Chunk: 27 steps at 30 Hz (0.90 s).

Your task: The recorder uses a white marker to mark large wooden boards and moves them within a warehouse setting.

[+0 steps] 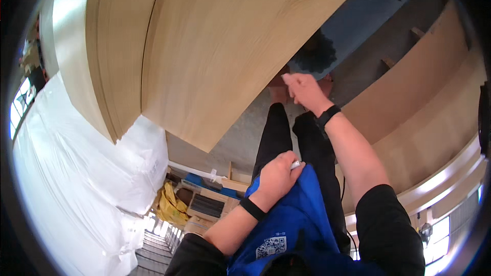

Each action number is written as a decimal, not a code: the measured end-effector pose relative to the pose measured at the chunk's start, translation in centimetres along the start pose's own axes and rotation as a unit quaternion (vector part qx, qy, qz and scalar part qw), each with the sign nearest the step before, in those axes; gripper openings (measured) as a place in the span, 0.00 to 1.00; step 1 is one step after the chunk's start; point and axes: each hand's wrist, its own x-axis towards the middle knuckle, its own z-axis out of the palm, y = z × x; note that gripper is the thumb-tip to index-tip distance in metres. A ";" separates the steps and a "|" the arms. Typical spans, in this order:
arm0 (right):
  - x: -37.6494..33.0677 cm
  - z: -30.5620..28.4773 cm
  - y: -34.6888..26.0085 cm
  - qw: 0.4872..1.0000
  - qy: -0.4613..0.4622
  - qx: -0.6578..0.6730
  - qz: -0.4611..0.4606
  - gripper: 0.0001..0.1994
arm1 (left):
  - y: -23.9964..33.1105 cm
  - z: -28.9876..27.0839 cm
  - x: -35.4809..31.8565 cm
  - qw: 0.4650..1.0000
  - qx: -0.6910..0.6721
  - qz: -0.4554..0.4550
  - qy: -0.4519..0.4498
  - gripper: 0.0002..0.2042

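My left hand (275, 178) is closed in front of my blue apron (302, 214), a black band on its wrist. A small whitish object (295, 164) pokes out between its thumb and fingers; its kind is not clear. Further out, my right hand (308, 93) is curled closed beside the long edge of a light wood-grain panel (220, 46). Its fingertips are pressed together, and whatever they may hold is too small to tell. A dark watch-like band (328, 115) circles the right wrist.
Another wood-grain panel (120, 56) stands to the left, near white plastic sheeting (87, 174). Long brown boards (409, 94) curve along the right. Below the sheeting lie a yellow bag (172, 204) and stacked dark pieces (206, 206). Grey floor (240, 128) shows by my legs.
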 end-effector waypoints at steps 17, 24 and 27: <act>-0.2 3.4 3.6 0.998 0.046 -0.022 -0.033 0.19 | -9.9 2.8 -3.3 0.996 -0.081 0.015 0.035 0.11; 1.5 2.3 1.5 0.979 0.174 0.030 -0.103 0.21 | -11.9 1.8 -3.6 0.993 -0.100 -0.001 0.066 0.10; -0.1 3.3 4.4 0.985 0.163 -0.011 -0.058 0.22 | -11.9 1.5 -4.7 0.992 -0.107 -0.014 0.058 0.10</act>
